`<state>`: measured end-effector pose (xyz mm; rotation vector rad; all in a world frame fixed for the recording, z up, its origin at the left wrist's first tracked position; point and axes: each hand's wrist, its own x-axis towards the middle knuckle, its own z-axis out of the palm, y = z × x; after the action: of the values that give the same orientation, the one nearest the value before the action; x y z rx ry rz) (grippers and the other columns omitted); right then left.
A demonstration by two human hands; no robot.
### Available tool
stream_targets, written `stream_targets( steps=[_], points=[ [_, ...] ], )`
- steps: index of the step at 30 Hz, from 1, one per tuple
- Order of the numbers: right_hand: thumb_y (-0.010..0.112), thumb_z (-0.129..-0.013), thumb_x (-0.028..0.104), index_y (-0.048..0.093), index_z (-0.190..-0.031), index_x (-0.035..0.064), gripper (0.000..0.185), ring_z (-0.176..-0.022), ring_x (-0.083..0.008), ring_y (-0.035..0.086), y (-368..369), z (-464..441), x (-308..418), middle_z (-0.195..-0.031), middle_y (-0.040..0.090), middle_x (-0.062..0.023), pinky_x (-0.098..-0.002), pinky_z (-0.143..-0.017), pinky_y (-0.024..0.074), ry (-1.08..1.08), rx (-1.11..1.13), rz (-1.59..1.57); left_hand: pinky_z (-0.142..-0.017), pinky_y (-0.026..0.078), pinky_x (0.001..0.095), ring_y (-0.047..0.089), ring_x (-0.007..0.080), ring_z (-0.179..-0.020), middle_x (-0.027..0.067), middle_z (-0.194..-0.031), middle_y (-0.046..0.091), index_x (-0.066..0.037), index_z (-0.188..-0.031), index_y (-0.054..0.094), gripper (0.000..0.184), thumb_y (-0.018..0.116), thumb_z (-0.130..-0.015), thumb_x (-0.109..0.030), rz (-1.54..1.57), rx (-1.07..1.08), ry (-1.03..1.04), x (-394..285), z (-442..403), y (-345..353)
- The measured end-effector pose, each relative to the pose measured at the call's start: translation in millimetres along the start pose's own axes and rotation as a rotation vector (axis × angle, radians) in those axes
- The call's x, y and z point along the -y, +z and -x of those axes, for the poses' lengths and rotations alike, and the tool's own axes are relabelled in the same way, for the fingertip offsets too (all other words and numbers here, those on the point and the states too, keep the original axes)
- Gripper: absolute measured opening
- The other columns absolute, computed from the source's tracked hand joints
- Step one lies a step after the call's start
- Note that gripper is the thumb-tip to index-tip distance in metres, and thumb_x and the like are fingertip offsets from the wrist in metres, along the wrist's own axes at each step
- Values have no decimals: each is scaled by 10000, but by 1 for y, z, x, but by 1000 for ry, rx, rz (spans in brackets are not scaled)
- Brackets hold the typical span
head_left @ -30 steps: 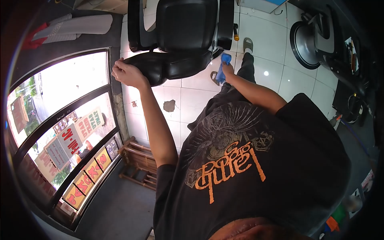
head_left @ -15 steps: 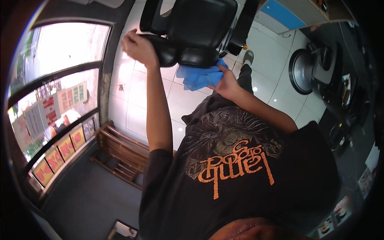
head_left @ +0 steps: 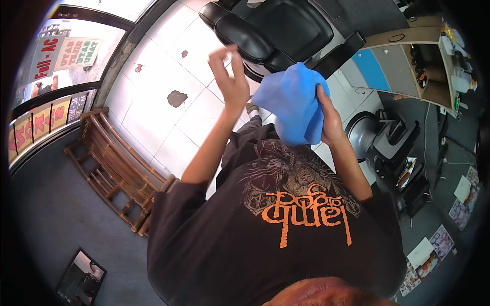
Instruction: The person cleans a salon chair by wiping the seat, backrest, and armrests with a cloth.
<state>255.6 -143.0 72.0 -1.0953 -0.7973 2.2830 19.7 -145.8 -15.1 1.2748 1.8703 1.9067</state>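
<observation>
A crumpled blue cloth (head_left: 295, 102) hangs in front of my body, gripped along its right side by my right hand (head_left: 332, 118). To the left of the cloth, my left hand (head_left: 230, 81) is raised with nothing in it, its fingers bent but apart and slightly blurred. Just beyond both hands stands a black padded barber chair (head_left: 286, 30). The nearer armrest pad and the seat edge lie close to my left fingertips, with no contact that I can see. Part of the chair is covered by the cloth.
On the left a bamboo bench (head_left: 125, 168) stands by the window. A cabinet (head_left: 393, 64) with a blue door is at the upper right. Another chair with a round metal base (head_left: 361, 135) stands right of me. The white tiles (head_left: 148, 109) have dark broken patches.
My left hand has come off the chair's armrest and moved right. My right hand has drawn the blue cloth away from the chair, towards my body. The view has turned.
</observation>
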Motion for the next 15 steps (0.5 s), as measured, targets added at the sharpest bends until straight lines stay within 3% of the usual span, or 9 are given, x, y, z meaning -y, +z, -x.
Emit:
stream_targets(
  steps=[2,4,7,10,12,13,15],
  points=[
    [414,-1103,551,454,-1515,-15,702,-1310,-239,586,3,-1,6,-1444,585,-143,-391,-1131,447,29,-24,224,-1007,420,352,566,202,-1123,96,-1209,620,-3,-1248,592,299,465,-1126,-244,171,198,-367,-11,43,-24],
    [428,-1102,542,484,-1493,-30,695,-1299,-223,583,14,0,17,-1421,598,-142,-370,-1116,445,46,3,428,-1046,434,365,563,211,-1197,109,-1254,618,-2,-1318,574,420,453,-1133,-358,373,433,-764,-15,66,-45],
    [453,-1094,544,523,-1465,-45,699,-1275,-209,585,37,0,35,-1359,634,-148,-348,-1088,448,71,105,647,-1037,476,370,591,207,-1203,125,-1278,634,-12,-1375,571,518,466,-1117,-449,938,481,-1766,-42,60,-64],
    [482,-1081,552,542,-1452,-49,709,-1243,-206,598,40,-7,46,-1286,674,-152,-347,-1071,454,72,220,785,-1013,512,356,630,186,-1182,122,-1279,670,-20,-1392,588,524,523,-1097,-449,751,385,-1447,-47,57,-67],
    [493,-1082,532,542,-1453,-49,691,-1210,-198,605,35,-8,59,-1269,675,-149,-352,-1067,454,-12,345,930,-987,529,334,663,164,-1131,105,-1243,702,0,-1356,619,469,543,-1101,-386,645,312,-1073,-23,49,-71],
    [507,-1083,506,558,-1428,-53,659,-1193,-188,604,30,-9,62,-1256,676,-144,-346,-1053,458,-78,362,860,-928,538,283,677,120,-1009,56,-1115,734,16,-1254,679,404,570,-1098,-340,685,196,-947,-20,41,-74],
    [535,-1085,455,591,-1378,-62,597,-1158,-167,603,18,-13,58,-1230,679,-135,-336,-1026,465,-205,389,712,-928,524,271,660,98,-1012,39,-1122,727,-2,-1259,671,329,550,-1111,-270,702,162,-746,-14,19,-87]
  ],
)
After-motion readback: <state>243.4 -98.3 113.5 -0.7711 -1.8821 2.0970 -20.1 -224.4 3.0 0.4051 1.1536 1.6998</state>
